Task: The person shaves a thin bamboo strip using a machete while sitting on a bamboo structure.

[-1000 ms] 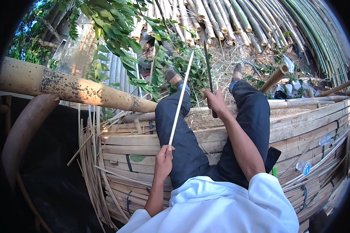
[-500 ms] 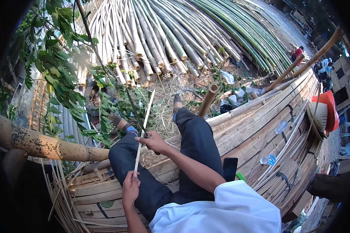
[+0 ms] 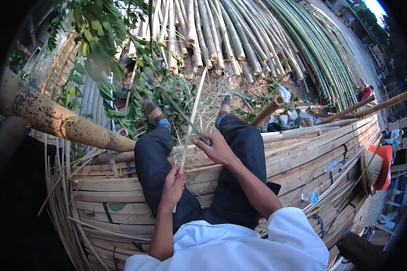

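Note:
Over my lap, my left hand [image 3: 172, 184] is closed around the lower part of a long pale bamboo strip [image 3: 195, 106]. The strip points away from me, up toward the ground beyond my feet. My right hand [image 3: 218, 149] grips the handle of a long-bladed knife [image 3: 182, 112]. Its dark narrow blade slants up to the left and crosses the strip, close to it or against it. Whether the edge is cutting into the strip, I cannot tell.
I sit on stacked bamboo slats [image 3: 108, 196]. A thick spotted bamboo pole [image 3: 63, 119] runs at my left, with leafy branches [image 3: 99, 40] above. Bamboo poles [image 3: 239, 36] lie beyond my feet. At right are plastic bottles [image 3: 331, 165], a phone [image 3: 273, 187] and a woven hat [image 3: 367, 170].
The view has shifted. My right hand has moved farther along to the right of the strip, and the knife blade slants more to the left. My left hand keeps its hold.

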`<act>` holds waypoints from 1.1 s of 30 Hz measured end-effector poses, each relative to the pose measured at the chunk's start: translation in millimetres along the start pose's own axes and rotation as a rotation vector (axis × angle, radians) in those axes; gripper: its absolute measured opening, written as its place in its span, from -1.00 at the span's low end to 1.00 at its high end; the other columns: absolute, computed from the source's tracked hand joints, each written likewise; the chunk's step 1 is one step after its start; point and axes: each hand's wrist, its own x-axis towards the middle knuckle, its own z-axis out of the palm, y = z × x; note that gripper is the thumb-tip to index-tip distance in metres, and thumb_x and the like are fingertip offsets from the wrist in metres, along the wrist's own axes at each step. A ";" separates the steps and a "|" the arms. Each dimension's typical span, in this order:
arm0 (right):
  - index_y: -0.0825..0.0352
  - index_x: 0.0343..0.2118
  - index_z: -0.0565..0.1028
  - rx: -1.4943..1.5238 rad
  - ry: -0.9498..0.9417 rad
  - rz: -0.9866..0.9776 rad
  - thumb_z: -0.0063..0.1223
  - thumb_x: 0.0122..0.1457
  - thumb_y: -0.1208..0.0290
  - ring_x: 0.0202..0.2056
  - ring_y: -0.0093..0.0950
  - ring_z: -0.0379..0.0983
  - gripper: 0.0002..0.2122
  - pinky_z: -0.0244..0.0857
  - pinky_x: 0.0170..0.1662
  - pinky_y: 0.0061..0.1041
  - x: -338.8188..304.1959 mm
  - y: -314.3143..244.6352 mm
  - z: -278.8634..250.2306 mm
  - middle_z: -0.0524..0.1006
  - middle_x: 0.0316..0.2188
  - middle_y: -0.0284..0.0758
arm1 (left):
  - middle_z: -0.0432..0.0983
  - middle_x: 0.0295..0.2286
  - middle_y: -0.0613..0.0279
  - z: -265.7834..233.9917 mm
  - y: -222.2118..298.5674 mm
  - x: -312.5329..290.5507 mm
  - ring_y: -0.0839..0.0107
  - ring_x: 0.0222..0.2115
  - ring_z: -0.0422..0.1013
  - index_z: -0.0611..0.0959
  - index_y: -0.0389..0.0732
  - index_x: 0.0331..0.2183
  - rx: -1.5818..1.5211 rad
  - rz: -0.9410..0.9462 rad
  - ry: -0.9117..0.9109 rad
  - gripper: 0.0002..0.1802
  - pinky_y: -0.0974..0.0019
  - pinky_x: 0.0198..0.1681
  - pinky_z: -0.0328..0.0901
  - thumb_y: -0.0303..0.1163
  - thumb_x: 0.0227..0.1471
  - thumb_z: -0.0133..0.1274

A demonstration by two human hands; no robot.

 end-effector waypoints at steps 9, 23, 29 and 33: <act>0.31 -0.50 0.49 -0.758 -0.177 -0.263 -0.08 0.02 -0.28 -0.66 -0.16 0.46 -0.42 0.33 -0.56 -0.20 -39.9 -16.5 5.0 0.42 -0.78 -0.17 | 0.40 -0.54 0.22 3.7 -17.2 7.7 0.47 -0.49 0.34 0.45 -0.34 -0.24 0.200 0.172 -0.006 -0.73 0.29 -0.40 0.25 -0.31 0.24 -0.21; 0.36 -0.57 0.53 -0.790 -0.044 -0.012 -0.15 0.08 -0.22 -0.47 -0.12 0.49 -0.41 0.34 -0.37 -0.19 9.1 12.2 -56.7 0.49 -0.65 -0.09 | 0.20 -0.69 0.34 -3.4 -5.9 -26.6 0.61 -0.64 0.14 0.41 -0.28 -0.43 0.215 0.132 -0.006 -0.68 0.41 -0.57 0.12 -0.25 0.26 -0.23; 0.33 -0.53 0.50 -0.682 0.007 0.064 -0.21 0.11 -0.25 -0.45 -0.13 0.50 -0.40 0.35 -0.35 -0.19 7.2 -7.8 -53.4 0.50 -0.63 -0.09 | 0.17 -0.69 0.39 -2.2 -25.0 -29.0 0.63 -0.65 0.11 0.43 -0.26 -0.41 0.055 0.129 0.048 -0.70 0.45 -0.58 0.09 -0.27 0.26 -0.23; 0.28 -0.52 0.49 -0.751 -0.211 -0.287 -0.14 0.07 -0.24 -0.65 -0.16 0.44 -0.45 0.29 -0.55 -0.20 -33.2 -22.9 -0.3 0.42 -0.77 -0.16 | 0.10 -0.68 0.52 3.1 -23.9 -14.7 0.76 -0.72 -0.03 0.42 -0.17 -0.40 0.120 0.270 0.077 -0.75 0.58 -0.71 -0.12 -0.25 0.26 -0.22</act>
